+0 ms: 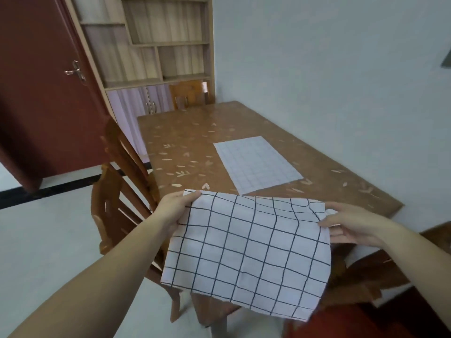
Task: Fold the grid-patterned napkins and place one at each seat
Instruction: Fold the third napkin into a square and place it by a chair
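Our left hand grips the upper left corner of a grid-patterned napkin, fingers curled round its edge. Our right hand pinches the upper right corner, where the cloth bunches a little between thumb and fingers. We hold this napkin in the air, spread open between both hands. Its lower edge hangs loose over the near end of the table and over a wooden seat below. The black grid lines bend where the cloth sags.

To the left of it stands a wooden chair, pushed close against the table's left side. At the near right we see part of another wooden chair.

Beyond our hands lies the brown table, its top marked with pale leaf shapes. A second napkin lies flat on it, toward the right side and well apart from the one we hold.

At the table's far end stands a third chair. Behind it rises a shelf unit with cupboard doors below. A dark red door stands open at the far left.
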